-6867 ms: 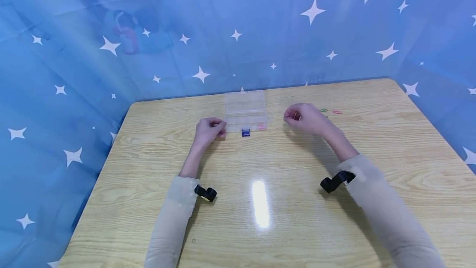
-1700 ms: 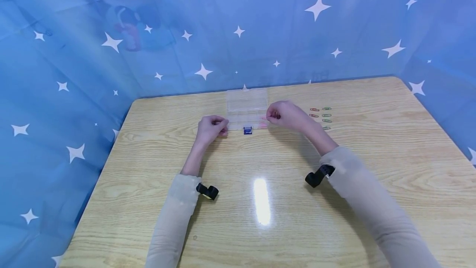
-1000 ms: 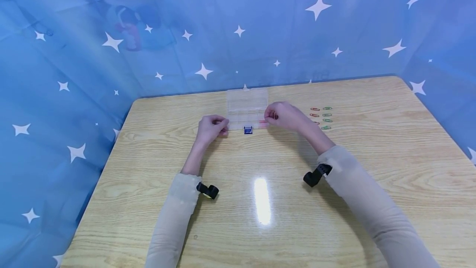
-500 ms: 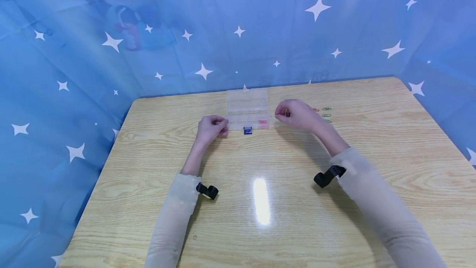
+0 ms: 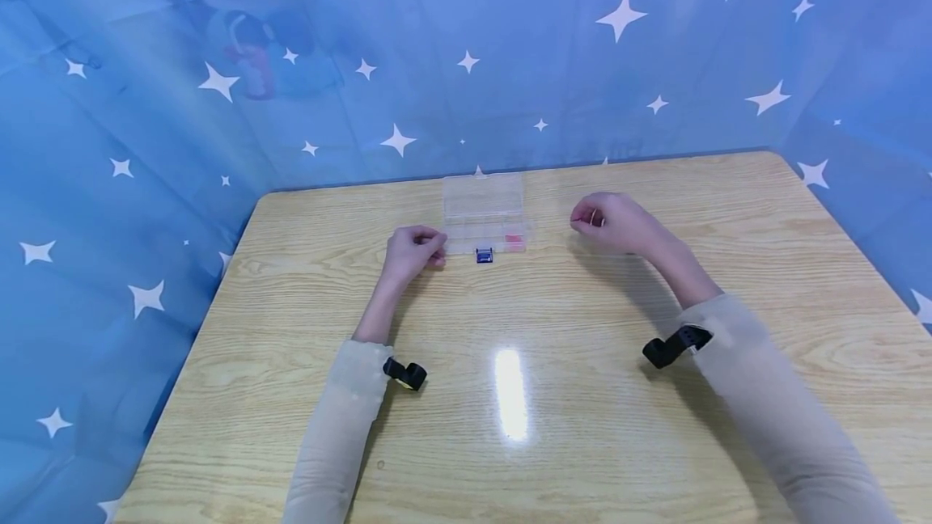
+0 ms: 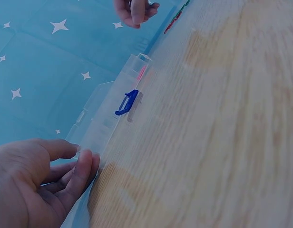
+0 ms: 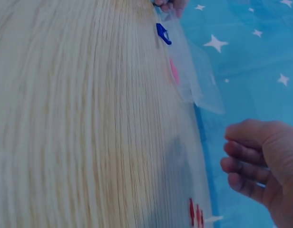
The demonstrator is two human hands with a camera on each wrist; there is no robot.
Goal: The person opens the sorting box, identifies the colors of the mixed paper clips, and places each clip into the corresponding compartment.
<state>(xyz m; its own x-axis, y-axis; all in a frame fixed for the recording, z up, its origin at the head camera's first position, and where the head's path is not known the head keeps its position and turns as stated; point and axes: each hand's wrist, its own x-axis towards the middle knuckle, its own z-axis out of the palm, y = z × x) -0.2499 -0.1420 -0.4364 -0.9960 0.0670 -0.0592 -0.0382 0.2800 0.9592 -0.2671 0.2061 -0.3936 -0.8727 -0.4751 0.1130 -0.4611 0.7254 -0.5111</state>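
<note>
A clear plastic compartment box (image 5: 482, 230) stands near the table's back edge, its lid (image 5: 483, 195) raised. A blue latch (image 6: 127, 102) is on its front side. Pink paper clips (image 5: 514, 241) lie in the right end compartment. My left hand (image 5: 413, 252) pinches the box's left end between thumb and fingers. To the right of the box, my right hand (image 7: 268, 164) hovers with loosely curled fingers, and I see nothing in them. Red paper clips (image 7: 197, 216) and green paper clips (image 6: 186, 5) lie on the table by it; the hand hides them in the head view.
The wooden table (image 5: 451, 395) reaches from the near side to a blue curtain (image 5: 466, 63) with white stars. That curtain hangs close behind the box and along both sides. A bright light reflection lies on the tabletop.
My right hand put a pink paper clip into the box's right compartment, left the box and moved right, over the paper clips. My left hand stays at the box's left end.
</note>
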